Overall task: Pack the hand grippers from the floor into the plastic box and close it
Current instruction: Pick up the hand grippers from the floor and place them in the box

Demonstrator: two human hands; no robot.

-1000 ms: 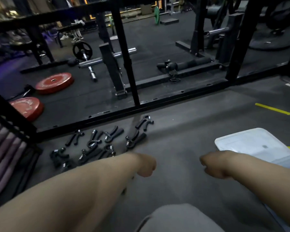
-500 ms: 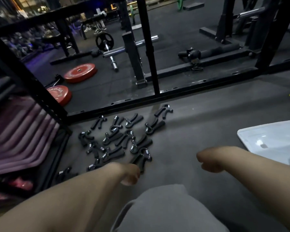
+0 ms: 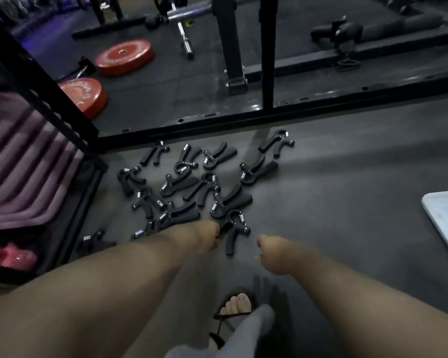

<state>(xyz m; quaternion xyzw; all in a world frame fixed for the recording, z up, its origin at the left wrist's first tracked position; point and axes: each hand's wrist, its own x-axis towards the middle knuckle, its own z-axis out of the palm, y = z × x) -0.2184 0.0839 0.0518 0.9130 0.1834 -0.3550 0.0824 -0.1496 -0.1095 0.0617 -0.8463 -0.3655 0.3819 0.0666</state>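
Several black hand grippers (image 3: 192,182) with steel springs lie scattered on the dark rubber floor in front of a black rack frame. My left hand (image 3: 204,237) is down at the nearest hand gripper (image 3: 234,228), its fingers curled over that gripper's left handle; the fingertips are hidden under the hand. My right hand (image 3: 270,254) hovers just right of the same gripper, loosely curled and holding nothing. At the right edge, only a corner of the white plastic box (image 3: 445,223) shows.
The black rack base bar (image 3: 269,117) runs behind the grippers. Purple mats (image 3: 23,177) are stacked in a rack at left, with red weight plates (image 3: 124,56) beyond. My sandalled foot (image 3: 237,306) and grey trouser leg (image 3: 243,334) are below the hands.
The view tilted down and moved closer to the grippers. My left hand reached forward onto the nearest gripper's handle, and my right hand came in beside it. The white box slid toward the right edge.
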